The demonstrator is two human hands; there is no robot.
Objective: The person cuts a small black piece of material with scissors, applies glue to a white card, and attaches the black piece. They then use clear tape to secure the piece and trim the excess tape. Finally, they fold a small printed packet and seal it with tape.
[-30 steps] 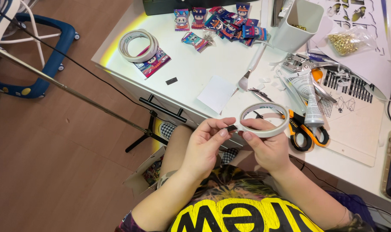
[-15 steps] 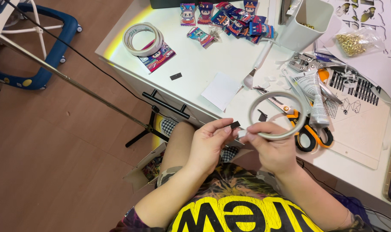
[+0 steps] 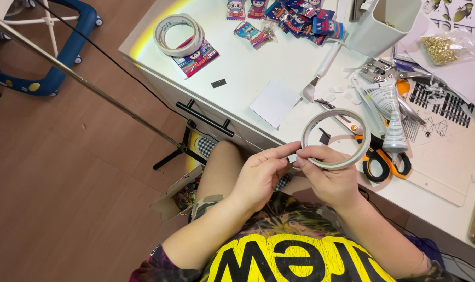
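Note:
My right hand point(image 3: 329, 177) grips a large white roll of tape point(image 3: 336, 138) by its near rim, holding it above the front edge of the white desk point(image 3: 248, 78). My left hand point(image 3: 261, 175) pinches at the roll's left edge with thumb and forefinger, right beside the right thumb. Through the ring a small black piece point(image 3: 325, 137) shows on the desk. Both hands hover over my lap.
On the desk lie orange-handled scissors point(image 3: 384, 162), a glue tube point(image 3: 393, 117), a white paper square point(image 3: 275, 103), two stacked tape rolls point(image 3: 178, 34), colourful card packets point(image 3: 295, 18), a white cup point(image 3: 381, 23) and a bag of gold eyelets point(image 3: 446, 47). A metal pole point(image 3: 91, 86) crosses the wooden floor.
The tape roll has tilted flatter and the hands have drawn closer together at its left rim. The view has shifted slightly toward the desk.

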